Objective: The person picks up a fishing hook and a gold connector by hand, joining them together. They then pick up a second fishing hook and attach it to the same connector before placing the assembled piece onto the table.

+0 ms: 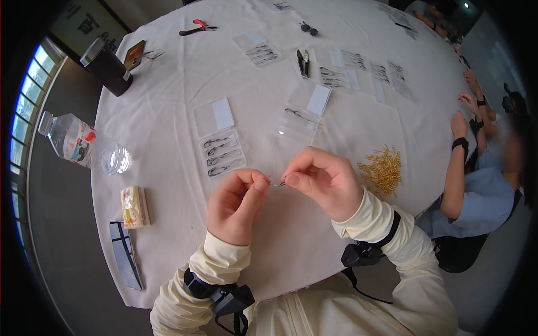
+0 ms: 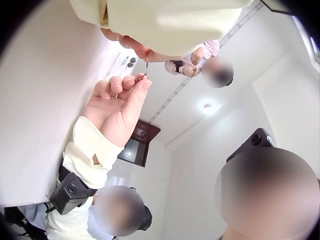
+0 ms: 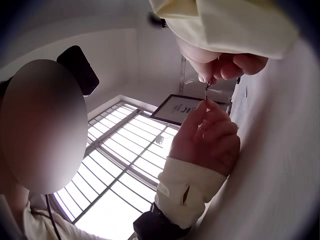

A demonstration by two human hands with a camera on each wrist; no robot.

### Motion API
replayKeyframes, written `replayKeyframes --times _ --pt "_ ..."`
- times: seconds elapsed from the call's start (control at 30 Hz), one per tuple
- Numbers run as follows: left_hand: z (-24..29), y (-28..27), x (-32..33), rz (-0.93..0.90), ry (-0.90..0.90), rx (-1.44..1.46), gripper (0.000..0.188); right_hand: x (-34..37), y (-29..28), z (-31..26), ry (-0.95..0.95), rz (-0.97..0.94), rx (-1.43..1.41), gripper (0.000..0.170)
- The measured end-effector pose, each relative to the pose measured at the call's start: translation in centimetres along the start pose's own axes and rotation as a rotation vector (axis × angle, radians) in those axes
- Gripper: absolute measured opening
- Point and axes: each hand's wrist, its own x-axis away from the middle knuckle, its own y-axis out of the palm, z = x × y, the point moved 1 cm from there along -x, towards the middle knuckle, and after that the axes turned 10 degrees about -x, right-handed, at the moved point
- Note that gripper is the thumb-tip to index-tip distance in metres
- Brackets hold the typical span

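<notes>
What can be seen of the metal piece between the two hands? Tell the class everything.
The piece is thin and metallic-looking, silvery with a darker, loop-like part by the right hand, which pinches that end. The left hand pinches the other; both ends are partly hidden. It spans the gap above the cloth; finer details are too small to tell.

- head view: soft, even light, bright window [image 1: 31,87] at left; black, curved fisheye edges; tiny metal piece [image 1: 276,185] unclear
- left wrist view: bright, washed out, ceiling lamp [image 2: 208,106] glaring; heads [image 2: 270,195] blurred over
- right wrist view: dim, purplish, window blown out white, tablecloth [image 3: 282,150] shadowed
</notes>
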Motion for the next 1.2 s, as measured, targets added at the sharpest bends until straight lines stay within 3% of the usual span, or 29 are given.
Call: replayKeyframes --times 0.07,0.13,0.37,0.53,0.63,0.9,1.07,1.2 --pt "-0.2 0.1 0.0 -0.058 -0.006 0.058 0.011 -0.1 0.4 0.3 -0.073 -0.028 -0.091 0.013" --pt "-0.4 0.3 -0.1 -0.064 0.0 0.069 0.011 -0.1 0.8 0.3 0.027 -0.009 -0.251 0.015" --pt "-0.5 0.7 0.0 -0.045 0.05 -0.022 0.008 0.2 0.3 -0.5 0.12 0.038 -0.084 0.012" --pt "-0.4 1.0 0.1 -0.011 0.059 -0.046 0.009 0.1 0.3 -0.3 -0.231 0.083 0.193 0.006" --pt "-0.3 0.9 0.2 -0.02 0.06 -0.042 0.012 0.0 0.5 -1.0 -0.344 0.077 0.364 0.01" --pt "-0.4 0.6 0.1 -0.025 0.012 0.041 0.012 0.1 0.7 -1.6 -0.518 0.055 0.595 0.015" --pt "0.0 0.9 0.5 0.022 0.209 -0.198 0.007 0.3 0.8 -1.8 -0.573 0.075 0.717 0.017" --pt "-0.3 0.7 0.5 0.01 0.227 -0.289 0.007 0.3 0.6 -1.8 -0.526 0.071 0.683 0.016"
